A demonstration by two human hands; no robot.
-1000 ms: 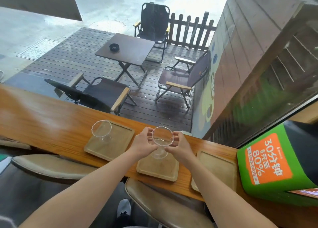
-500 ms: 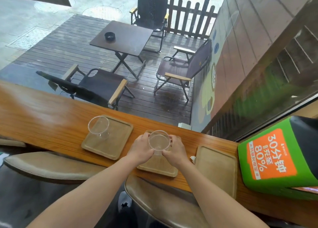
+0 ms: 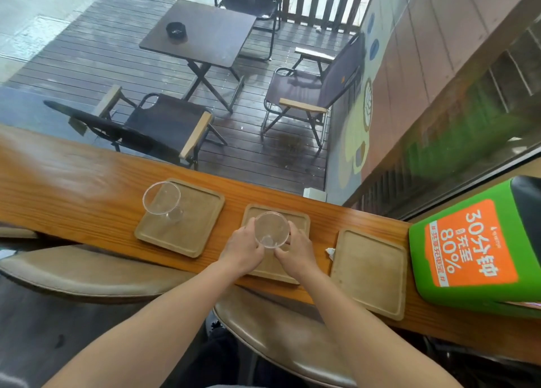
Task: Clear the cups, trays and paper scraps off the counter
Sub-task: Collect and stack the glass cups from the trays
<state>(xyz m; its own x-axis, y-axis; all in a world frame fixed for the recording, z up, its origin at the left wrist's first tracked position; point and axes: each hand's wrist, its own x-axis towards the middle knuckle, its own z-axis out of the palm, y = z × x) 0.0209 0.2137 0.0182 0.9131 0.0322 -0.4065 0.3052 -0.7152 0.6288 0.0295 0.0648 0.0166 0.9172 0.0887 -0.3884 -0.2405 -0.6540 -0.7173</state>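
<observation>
One head-worn camera looks steeply down, close over the counter (image 3: 87, 188), seemingly through glass onto the deck (image 3: 102, 44).

Soft daylight through the window (image 3: 292, 94), glare on glass, edges perhaps slightly warped.

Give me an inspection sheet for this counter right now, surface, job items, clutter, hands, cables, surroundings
Surface: wooden counter, glossy, along a window.
Job's things: three wooden trays; left tray carries a clear cup; middle tray lies under the held cup; right tray bare. A paper scrap lies between middle and right trays.
Clutter: green box at the right end.
Hands: left hand and right hand both grip the held cup.
Cables: nothing seen.
Surroundings: stools below; outdoor table and chairs on the deck.
</observation>
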